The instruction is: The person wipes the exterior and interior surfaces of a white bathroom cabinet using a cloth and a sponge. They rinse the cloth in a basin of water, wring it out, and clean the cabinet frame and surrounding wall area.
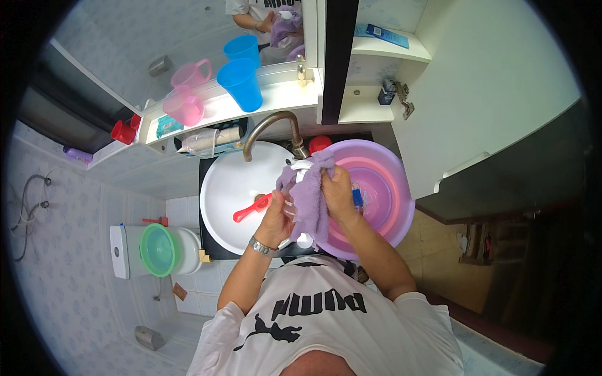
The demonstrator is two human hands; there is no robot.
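Note:
Over the edge between the sink and the basins, both my hands hold a purple towel (310,202). My right hand (339,190) grips its right side. At the towel's left side, my left hand (274,221), with a metal watch at the wrist, has its fingers partly hidden behind the cloth. A white item (301,171), too covered to name, shows within the towel's folds. Below the hands, a red-handled tool (251,210) lies in the white sink (221,188), its far end hidden by my left hand. Nested purple and pink plastic basins (402,188) stand at the right.
A curved faucet (270,117) arches over the sink. The mirror shelf (282,96) bears a blue cup (242,87) and a pink cup (186,108). A cabinet door (470,94) hangs open at right. To the left, a green basin (160,249) rests on the toilet (190,251).

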